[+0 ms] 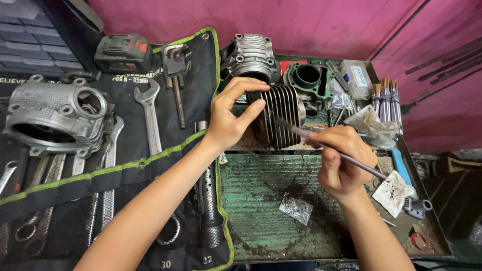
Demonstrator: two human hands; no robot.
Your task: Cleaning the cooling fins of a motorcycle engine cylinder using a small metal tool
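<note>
Around the finned cylinder (282, 120), which lies on its side at the back of the green metal tray (261, 200), room is tight on three sides. Behind the cylinder a grey engine casting (250, 55) and a green-gasketed engine block (306, 78) crowd the far edge of the tray; to the right of the cylinder sit crumpled plastic bags (371, 125) and a bunch of brushes (384, 98). In front of the cylinder the tray floor is mostly open, scuffed and grimy, with only a small dirty scrap (296, 208) on it. Left of the cylinder the tray's edge meets a black tool roll (130, 165) with a green hem, laid over the worktop and carrying spanners (149, 115), hex keys (175, 68) and a second grey engine casting (55, 115).

The left hand (232, 120) grips the cylinder's left end: the fingers curl over the top of the fins, the thumb presses against the near side, and the grip is wide, spread to span the part. The right hand (344, 163) is in front and to the right of the cylinder, closed tight round a slim tool with a grey shaft (321, 143). That shaft runs up and left from the fist, and its tip rests against the fins on the cylinder's near face. Beside the right hand, further from the cylinder, lie a blue-handled tool (401, 168) and another soiled scrap (391, 193).
</note>
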